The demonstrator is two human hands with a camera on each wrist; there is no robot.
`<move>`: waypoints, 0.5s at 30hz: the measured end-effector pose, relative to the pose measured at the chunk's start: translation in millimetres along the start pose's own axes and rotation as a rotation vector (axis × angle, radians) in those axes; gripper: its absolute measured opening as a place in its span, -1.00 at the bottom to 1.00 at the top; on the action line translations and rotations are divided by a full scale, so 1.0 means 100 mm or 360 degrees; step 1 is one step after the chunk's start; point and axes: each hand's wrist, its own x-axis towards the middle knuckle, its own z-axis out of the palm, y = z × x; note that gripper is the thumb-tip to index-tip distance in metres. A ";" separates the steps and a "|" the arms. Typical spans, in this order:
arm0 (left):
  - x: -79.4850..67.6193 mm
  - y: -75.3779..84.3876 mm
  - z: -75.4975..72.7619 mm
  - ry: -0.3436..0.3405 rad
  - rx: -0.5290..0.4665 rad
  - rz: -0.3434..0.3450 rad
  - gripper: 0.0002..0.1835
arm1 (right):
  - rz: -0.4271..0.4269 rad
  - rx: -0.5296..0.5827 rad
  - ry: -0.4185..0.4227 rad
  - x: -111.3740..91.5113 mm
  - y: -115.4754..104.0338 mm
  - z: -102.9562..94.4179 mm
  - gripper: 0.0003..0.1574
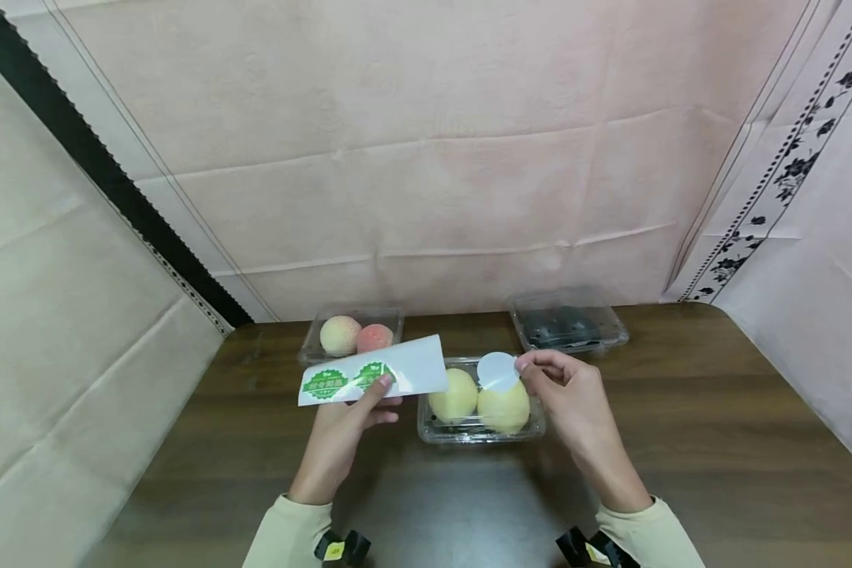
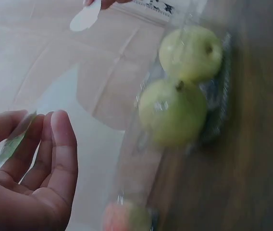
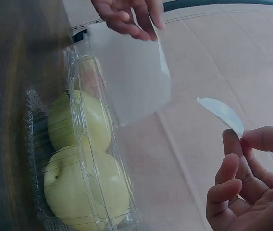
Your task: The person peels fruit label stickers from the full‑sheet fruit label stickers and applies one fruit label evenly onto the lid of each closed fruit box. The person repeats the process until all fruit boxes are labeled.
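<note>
My left hand [image 1: 339, 443] pinches a white sticker sheet [image 1: 413, 368] between thumb and fingers, with two green round printed labels toward its left end. Between the thumb and fingertips of my right hand [image 1: 575, 402] is a round sticker [image 1: 497, 371], its plain white side toward the head camera. Below it stands a clear plastic box [image 1: 440, 435] with two yellow-green pears [image 3: 89, 185] inside. In the right wrist view the sticker bends slightly and is apart from the box. Part of the sheet overlaps the box's left side in the head view.
At the back left, a clear box [image 1: 308, 349] holds two peaches [image 1: 340, 336]. Another lidded clear box [image 1: 614, 335] with dark contents [image 1: 561, 326] stands at the back right. Pale cloth [image 1: 426, 197] hangs behind the wooden table [image 1: 710, 442] and at both sides.
</note>
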 end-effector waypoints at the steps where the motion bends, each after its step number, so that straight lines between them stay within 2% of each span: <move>1: -0.02 0.00 -0.03 0.0015 0.0018 -0.0027 -0.57 | 0.0003 -0.0004 -0.0002 0.00 0.00 -0.01 -0.73; 5: -0.09 -0.05 -0.21 0.0089 0.0078 -0.0108 -0.58 | 0.0001 -0.0012 -0.0011 0.01 0.00 -0.01 -0.73; 11: -0.17 -0.21 -0.50 0.0194 0.0138 -0.0242 -0.64 | 0.0000 -0.0002 0.0003 0.04 0.02 -0.03 -0.74; 15: -0.21 -0.31 -0.69 0.0198 0.0266 -0.0415 -0.68 | 0.0008 0.0001 -0.0004 0.05 0.04 -0.05 -0.73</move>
